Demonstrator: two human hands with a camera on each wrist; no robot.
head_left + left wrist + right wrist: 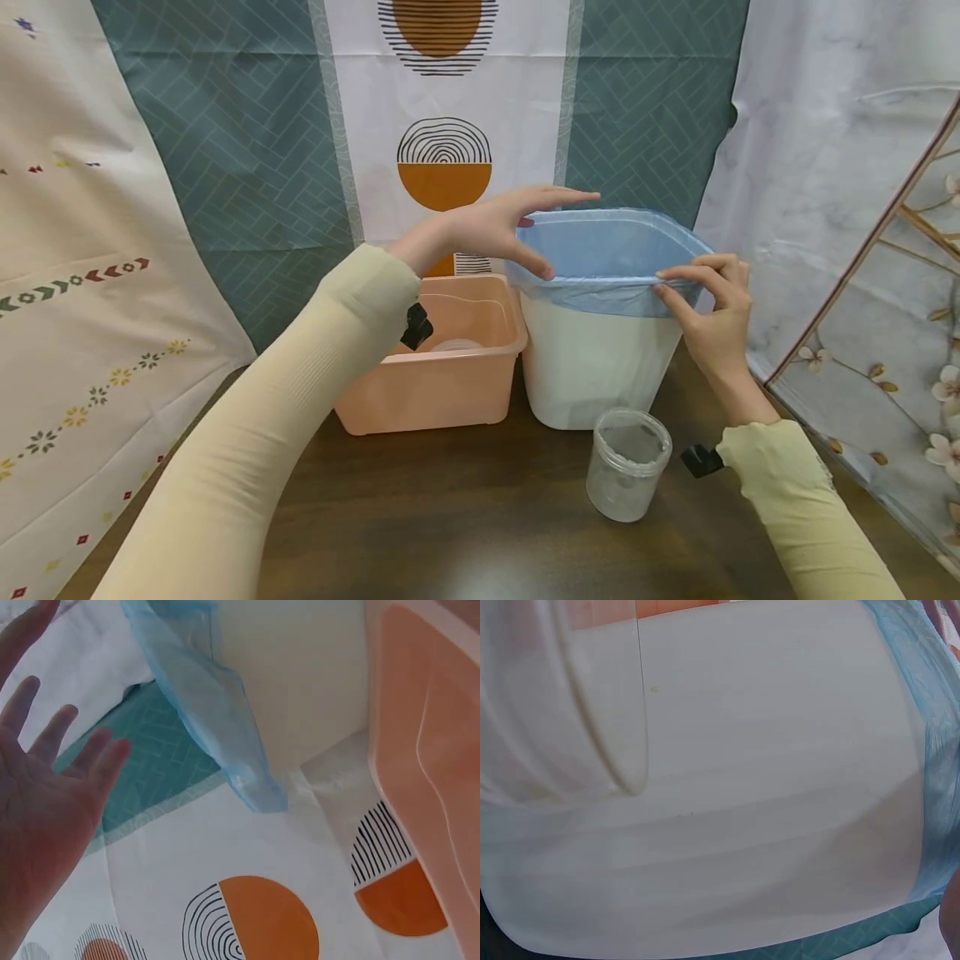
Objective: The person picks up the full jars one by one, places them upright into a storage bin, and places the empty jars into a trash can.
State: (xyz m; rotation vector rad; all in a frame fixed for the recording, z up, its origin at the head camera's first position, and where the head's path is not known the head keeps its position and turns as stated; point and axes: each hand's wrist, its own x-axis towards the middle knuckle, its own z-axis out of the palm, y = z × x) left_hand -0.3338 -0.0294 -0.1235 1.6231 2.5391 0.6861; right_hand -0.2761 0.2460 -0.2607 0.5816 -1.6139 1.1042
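A white trash bin [600, 367] stands upright on the table, lined with a thin blue trash bag [600, 302]. The bag's edge folds down over the rim, and in the left wrist view a flap of the bag [214, 712] hangs along the bin's side. My left hand [491, 227] is at the bin's left rim, fingers extended and thumb apart, near the bag's edge. At the front right rim, my right hand [716, 310] pinches the bag between thumb and index finger. The right wrist view shows mostly the bin's wall [765, 772].
A peach plastic basin [442, 396] sits left of the bin, something whitish inside it. In front of the bin stands a clear open jar [622, 492]. All rest on a dark wooden table [450, 508], with patterned cloths [255, 125] hanging behind and at both sides.
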